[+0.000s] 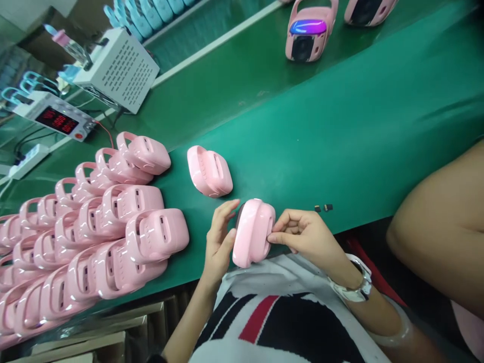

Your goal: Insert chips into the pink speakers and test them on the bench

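Note:
My left hand (218, 241) grips a pink speaker shell (252, 233) by its left side, held upright at the near edge of the green belt (340, 131). My right hand (305, 234) pinches at the shell's right edge, at a narrow slot; whatever is between the fingertips is too small to make out. Two tiny dark chips (323, 207) lie on the belt just right of that hand. Another pink shell (209, 171) lies alone on the belt a little beyond my hands.
Several pink shells (91, 237) are stacked in rows at the left. A white power supply (119, 68) and a red-digit meter (56, 120) stand behind them. A lit pink speaker (308, 33) and another (368, 10) sit far up the belt. Another person's arm (442, 222) is at the right.

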`<state>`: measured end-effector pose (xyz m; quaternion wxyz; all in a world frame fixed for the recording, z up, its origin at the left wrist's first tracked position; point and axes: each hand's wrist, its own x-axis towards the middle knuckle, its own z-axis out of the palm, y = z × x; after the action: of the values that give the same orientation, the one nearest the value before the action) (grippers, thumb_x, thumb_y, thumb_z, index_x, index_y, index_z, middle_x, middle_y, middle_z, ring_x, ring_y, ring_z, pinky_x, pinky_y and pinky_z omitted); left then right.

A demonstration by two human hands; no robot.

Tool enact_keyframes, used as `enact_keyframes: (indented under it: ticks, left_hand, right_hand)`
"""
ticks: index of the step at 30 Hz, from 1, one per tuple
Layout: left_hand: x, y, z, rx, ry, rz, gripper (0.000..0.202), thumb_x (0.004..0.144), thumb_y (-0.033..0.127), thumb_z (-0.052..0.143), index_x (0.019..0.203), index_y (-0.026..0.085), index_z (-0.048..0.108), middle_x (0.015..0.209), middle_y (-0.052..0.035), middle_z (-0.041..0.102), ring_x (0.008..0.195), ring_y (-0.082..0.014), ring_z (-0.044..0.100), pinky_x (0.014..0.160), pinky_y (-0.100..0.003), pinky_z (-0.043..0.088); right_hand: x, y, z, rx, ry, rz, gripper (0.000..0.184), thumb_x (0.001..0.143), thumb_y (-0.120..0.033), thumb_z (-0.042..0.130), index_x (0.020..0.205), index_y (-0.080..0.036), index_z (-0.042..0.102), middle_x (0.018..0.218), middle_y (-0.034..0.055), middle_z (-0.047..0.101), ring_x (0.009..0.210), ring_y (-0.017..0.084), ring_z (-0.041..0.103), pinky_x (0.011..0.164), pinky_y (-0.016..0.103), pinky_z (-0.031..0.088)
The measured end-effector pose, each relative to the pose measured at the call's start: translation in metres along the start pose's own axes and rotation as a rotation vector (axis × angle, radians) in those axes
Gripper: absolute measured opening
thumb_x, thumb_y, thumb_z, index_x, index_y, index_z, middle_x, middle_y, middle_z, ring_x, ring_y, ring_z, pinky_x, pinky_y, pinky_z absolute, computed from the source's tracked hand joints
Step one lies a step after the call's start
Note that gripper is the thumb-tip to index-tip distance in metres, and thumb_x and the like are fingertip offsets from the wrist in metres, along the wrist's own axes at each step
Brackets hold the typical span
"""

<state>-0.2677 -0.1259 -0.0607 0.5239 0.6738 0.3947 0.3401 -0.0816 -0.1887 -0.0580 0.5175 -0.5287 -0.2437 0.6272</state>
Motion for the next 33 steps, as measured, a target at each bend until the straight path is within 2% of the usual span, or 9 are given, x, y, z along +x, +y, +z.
enact_keyframes:
  ticks: [2, 4, 8, 11, 16, 21, 28, 31, 33]
  left_hand:
    - [0.008, -0.002, 0.008, -0.035, -0.095, -0.07, 0.043, 0.089, 0.038, 0.054, 0.131, 0.029, 0.053, 0.137, -0.0042, 0.05, 0.126, -0.0254, 0.045, 0.106, -0.036, 0.036]
    - [0.011, -0.003, 0.014, -0.089, -0.127, -0.096, 0.044, 0.088, 0.036, 0.054, 0.131, 0.029, 0.051, 0.138, -0.0036, 0.051, 0.126, -0.0253, 0.046, 0.107, -0.036, 0.037]
    - [0.01, -0.008, 0.02, -0.156, -0.079, -0.072, 0.04, 0.088, 0.031, 0.052, 0.128, 0.026, 0.053, 0.136, -0.0033, 0.054, 0.125, -0.0241, 0.048, 0.106, -0.034, 0.039]
    - [0.01, -0.01, 0.022, -0.175, -0.001, -0.044, 0.037, 0.086, 0.022, 0.052, 0.123, 0.026, 0.056, 0.129, -0.002, 0.059, 0.118, -0.0212, 0.054, 0.103, -0.032, 0.043]
    - [0.011, -0.012, 0.025, -0.183, 0.038, -0.06, 0.037, 0.085, 0.02, 0.053, 0.122, 0.023, 0.057, 0.125, -0.0031, 0.061, 0.116, -0.0217, 0.055, 0.101, -0.032, 0.045]
    - [0.01, -0.013, 0.029, -0.215, 0.026, -0.034, 0.038, 0.086, 0.022, 0.053, 0.123, 0.026, 0.057, 0.128, -0.0017, 0.058, 0.118, -0.0218, 0.053, 0.103, -0.031, 0.043]
    - [0.013, -0.008, 0.031, -0.224, 0.04, -0.027, 0.034, 0.083, 0.024, 0.056, 0.117, 0.024, 0.06, 0.122, -0.0023, 0.06, 0.114, -0.0221, 0.054, 0.1, -0.03, 0.043]
    - [0.014, -0.01, 0.031, -0.235, 0.023, -0.002, 0.033, 0.083, 0.026, 0.055, 0.116, 0.024, 0.059, 0.121, -0.0022, 0.06, 0.113, -0.0209, 0.054, 0.099, -0.028, 0.042]
    - [0.016, -0.011, 0.031, -0.244, 0.021, -0.025, 0.032, 0.082, 0.026, 0.056, 0.114, 0.023, 0.059, 0.119, -0.0027, 0.06, 0.112, -0.0207, 0.054, 0.098, -0.028, 0.042]
  right_hand:
    - [0.002, -0.006, -0.002, -0.022, -0.004, 0.008, 0.028, 0.054, -0.028, 0.086, 0.061, -0.017, 0.061, 0.059, -0.0007, 0.063, 0.049, 0.009, 0.052, 0.043, 0.021, 0.038]
    - [0.004, -0.013, -0.004, -0.057, -0.018, 0.03, 0.033, 0.05, -0.03, 0.088, 0.06, -0.016, 0.06, 0.059, -0.0003, 0.063, 0.054, 0.011, 0.056, 0.047, 0.022, 0.042]
    - [0.007, -0.016, -0.004, -0.17, -0.01, -0.051, 0.034, 0.049, -0.031, 0.089, 0.058, -0.016, 0.059, 0.053, -0.0037, 0.056, 0.045, 0.006, 0.04, 0.042, 0.021, 0.031]
    - [0.008, 0.002, 0.001, -0.127, 0.078, -0.23, 0.033, 0.055, -0.033, 0.088, 0.063, -0.017, 0.06, 0.058, -0.0044, 0.053, 0.047, 0.006, 0.033, 0.043, 0.022, 0.027]
    - [0.007, 0.039, 0.011, 0.034, 0.196, -0.415, 0.028, 0.069, -0.041, 0.08, 0.07, -0.02, 0.061, 0.07, -0.0015, 0.052, 0.058, 0.011, 0.047, 0.051, 0.026, 0.038]
    - [0.001, 0.049, 0.013, -0.082, 0.296, -0.569, 0.016, 0.084, -0.033, 0.068, 0.072, -0.023, 0.066, 0.071, 0.0015, 0.056, 0.066, 0.015, 0.051, 0.058, 0.029, 0.042]
    - [0.007, 0.052, 0.022, -0.074, 0.361, -0.637, 0.018, 0.084, -0.032, 0.068, 0.07, -0.021, 0.06, 0.069, -0.0005, 0.052, 0.064, 0.014, 0.049, 0.059, 0.028, 0.041]
    - [0.009, 0.054, 0.027, -0.006, 0.415, -0.588, 0.017, 0.082, -0.036, 0.068, 0.084, -0.022, 0.058, 0.075, -0.001, 0.053, 0.064, 0.013, 0.049, 0.06, 0.027, 0.042]
    - [0.01, 0.054, 0.025, 0.052, 0.357, -0.52, 0.022, 0.081, -0.038, 0.068, 0.091, -0.022, 0.058, 0.08, -0.0004, 0.054, 0.065, 0.012, 0.048, 0.06, 0.026, 0.042]
